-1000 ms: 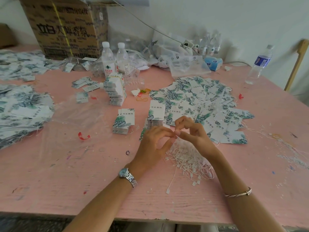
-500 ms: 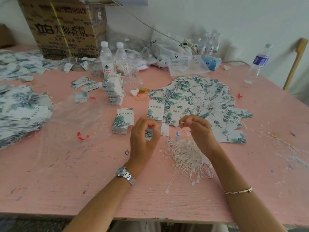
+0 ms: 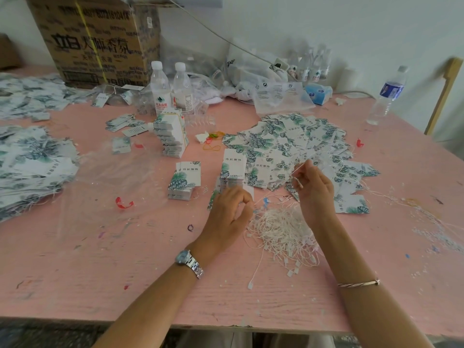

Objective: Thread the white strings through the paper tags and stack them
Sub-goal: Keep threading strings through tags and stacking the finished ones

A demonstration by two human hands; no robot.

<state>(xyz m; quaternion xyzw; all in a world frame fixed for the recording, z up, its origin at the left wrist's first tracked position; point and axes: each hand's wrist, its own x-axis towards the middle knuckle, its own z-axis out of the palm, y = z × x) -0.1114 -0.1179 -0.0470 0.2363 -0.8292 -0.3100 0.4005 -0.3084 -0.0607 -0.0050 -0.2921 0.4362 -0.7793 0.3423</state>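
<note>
The right hand [image 3: 313,192] pinches a white string [image 3: 302,165], its long axis slanting up to the right, just beyond the string pile [image 3: 278,232]. The left hand [image 3: 228,212], fingers curled, pinches a mostly hidden paper tag [image 3: 213,200] off the pile's far-left edge. Bare pink tabletop [image 3: 100,259] opens left of the pile.

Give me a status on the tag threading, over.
Left hand grips a tag, mostly hidden. Right hand pinches a white string. String pile between hands; nothing blocking.
</note>
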